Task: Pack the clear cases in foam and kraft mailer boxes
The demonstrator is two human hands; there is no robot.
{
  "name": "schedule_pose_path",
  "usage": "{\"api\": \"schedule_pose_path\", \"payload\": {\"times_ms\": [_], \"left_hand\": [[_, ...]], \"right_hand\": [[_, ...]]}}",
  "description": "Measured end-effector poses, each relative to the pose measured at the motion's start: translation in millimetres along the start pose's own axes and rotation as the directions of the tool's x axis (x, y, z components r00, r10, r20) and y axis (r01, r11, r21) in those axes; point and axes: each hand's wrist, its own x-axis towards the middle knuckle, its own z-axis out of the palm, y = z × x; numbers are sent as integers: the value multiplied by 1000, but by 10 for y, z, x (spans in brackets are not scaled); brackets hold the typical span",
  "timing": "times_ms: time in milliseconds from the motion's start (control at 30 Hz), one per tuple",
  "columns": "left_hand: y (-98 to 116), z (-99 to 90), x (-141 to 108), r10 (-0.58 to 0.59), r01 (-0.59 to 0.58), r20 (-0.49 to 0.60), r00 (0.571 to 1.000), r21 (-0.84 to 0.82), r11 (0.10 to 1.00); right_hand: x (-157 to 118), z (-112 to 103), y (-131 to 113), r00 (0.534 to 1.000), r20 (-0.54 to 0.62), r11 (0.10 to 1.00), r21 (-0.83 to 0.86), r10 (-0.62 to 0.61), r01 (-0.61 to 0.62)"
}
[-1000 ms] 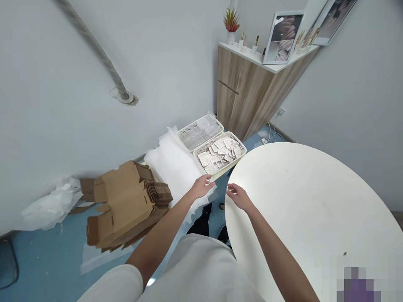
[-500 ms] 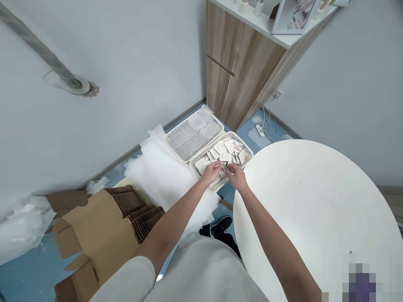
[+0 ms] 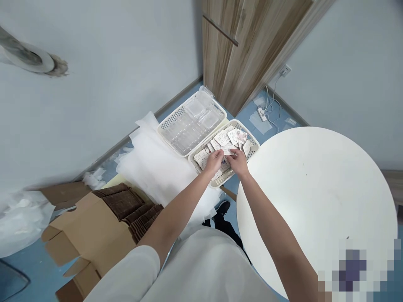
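My left hand [image 3: 214,162] and my right hand [image 3: 238,162] meet over a white perforated basket [image 3: 255,147]. It is filled with small white printed cards [image 3: 221,138], some lying flat and some standing on edge. Between my fingertips is a white printed card [image 3: 228,148]. The fingers of both hands are closed at its lower edge, though they partly hide the grip. A card with a pinkish picture [image 3: 241,136] lies on the heap just beyond my right hand.
A second white basket [image 3: 161,131] beside it holds clear plastic boxes [image 3: 192,126]. White foam sheets [image 3: 157,157] and flattened brown cartons [image 3: 97,222] lie to the left. A round white table [image 3: 315,188] borders my right arm. Behind stand a wooden cabinet [image 3: 242,54] and a power strip [image 3: 261,113].
The view has tilted down, and the baskets sit higher in it. My hands have moved forward onto the printed card, closing around its lower edge.
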Motion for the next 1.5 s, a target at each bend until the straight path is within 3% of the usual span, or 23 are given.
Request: {"api": "schedule_pose_path", "payload": {"times_ms": [200,400,600,700,867,1067,1200,1300,1367,1500], "left_hand": [[96,-1,-249,52,-50,-68,996,23,998],[98,105,-668,111,-116,-123,986,-36,993],[62,290,-1285,146,-159,-137,980,-91,983],[34,404,-1656,197,-205,-125,972,-56,977],[-71,672,-2215,243,-244,8,970,49,969],[-206,945,-2667,285,-316,249,925,91,944],[-283,1108,-2816,101,-179,377,921,180,967],[-349,1251,-2896,-38,-98,500,865,244,965],[-399,1333,-2942,-68,-84,549,833,247,965],[-497,1421,-2997,-77,-79,575,815,242,967]], "right_hand": [[-257,-73,-52,998,-47,998,-53,-40,38],[-692,-217,-120,970,-98,972,-102,-224,214],[-1295,-596,-13,935,-43,930,-126,-353,346],[-1652,-850,76,892,-52,878,-210,-449,430],[-2168,-1209,255,840,-5,811,-265,-543,522],[-2625,-1598,603,863,-149,876,-93,-482,473],[-2931,-1844,880,903,-193,888,193,-383,417],[-3140,-1946,1069,927,-189,835,402,-325,375],[-3250,-1969,1181,934,-199,789,501,-297,357],[-3387,-1956,1373,944,-220,738,589,-244,328]]}}
